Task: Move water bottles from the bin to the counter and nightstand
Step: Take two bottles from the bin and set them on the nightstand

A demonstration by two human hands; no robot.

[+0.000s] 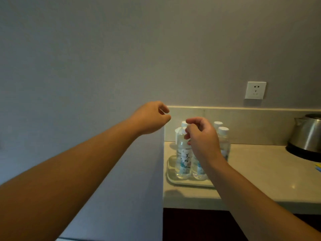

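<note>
Clear bottles (184,153), white caps, blue-patterned labels; cream tray (171,178); beige counter (260,171); steel kettle (306,136); white socket (255,90).

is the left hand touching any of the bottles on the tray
Apart. The head view shows the left hand up against the wall, with bare wall between it and the nearest bottle on the tray.

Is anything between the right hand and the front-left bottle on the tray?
Nothing visible. The right hand hangs right beside the neck of the front-left bottle, fingers loosely curled just under its cap. The other bottles stand behind and to the right on the tray, out of the way.
</note>
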